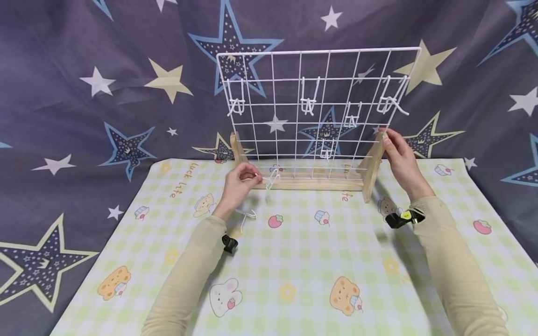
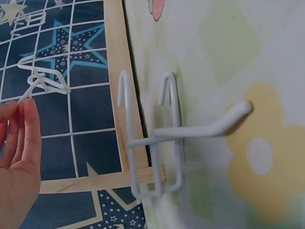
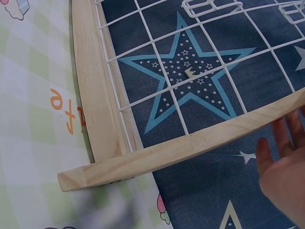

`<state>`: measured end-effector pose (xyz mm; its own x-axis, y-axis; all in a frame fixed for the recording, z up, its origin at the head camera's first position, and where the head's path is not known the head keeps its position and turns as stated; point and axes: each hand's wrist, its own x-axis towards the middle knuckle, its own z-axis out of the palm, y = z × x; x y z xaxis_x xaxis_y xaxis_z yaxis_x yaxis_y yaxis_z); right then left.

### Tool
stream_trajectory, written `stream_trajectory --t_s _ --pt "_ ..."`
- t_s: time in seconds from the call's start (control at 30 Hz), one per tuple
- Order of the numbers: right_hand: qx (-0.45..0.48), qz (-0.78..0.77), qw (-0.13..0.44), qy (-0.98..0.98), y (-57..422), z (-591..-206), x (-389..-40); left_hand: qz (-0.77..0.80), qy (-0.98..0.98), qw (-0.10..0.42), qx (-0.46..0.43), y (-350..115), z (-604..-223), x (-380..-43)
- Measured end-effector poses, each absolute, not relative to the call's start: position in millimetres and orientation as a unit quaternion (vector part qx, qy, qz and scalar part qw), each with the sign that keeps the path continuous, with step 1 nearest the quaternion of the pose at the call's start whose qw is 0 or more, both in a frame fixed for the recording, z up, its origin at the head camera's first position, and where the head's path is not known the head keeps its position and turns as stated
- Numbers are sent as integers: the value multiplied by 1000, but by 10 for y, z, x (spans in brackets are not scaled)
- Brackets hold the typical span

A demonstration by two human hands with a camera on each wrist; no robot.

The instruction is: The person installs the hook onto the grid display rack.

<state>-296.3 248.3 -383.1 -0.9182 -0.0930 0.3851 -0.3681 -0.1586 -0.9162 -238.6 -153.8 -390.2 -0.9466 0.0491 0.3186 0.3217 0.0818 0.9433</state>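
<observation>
My left hand [image 1: 240,184] pinches a small white wire hook [image 1: 273,178] by its prong, just in front of the rack's lower left part. That hook [image 2: 44,78] shows above the fingertips in the left wrist view. A white wire grid panel [image 1: 286,103] stands upright in a wooden stand [image 1: 302,183]. With thumb and fingers, my right hand [image 1: 404,161] holds the top of the stand's right side piece [image 1: 371,165]. A loose white hook [image 1: 247,215] lies on the tablecloth by my left wrist, large in the left wrist view.
Several white hooks hang on the grid, among them an upper left hook [image 1: 236,100], a middle hook [image 1: 308,100] and a low hook [image 1: 327,151]. A green checked tablecloth [image 1: 290,256] covers the table. Behind it hangs a dark star-patterned cloth [image 1: 138,60].
</observation>
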Motion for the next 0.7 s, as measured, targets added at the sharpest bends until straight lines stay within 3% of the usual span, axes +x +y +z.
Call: stream_trajectory --t_s 0.7 --pt "190 739 108 -638 2498 -3873 -3007 -663 -717 169 -134 -1623 -3862 -2463"
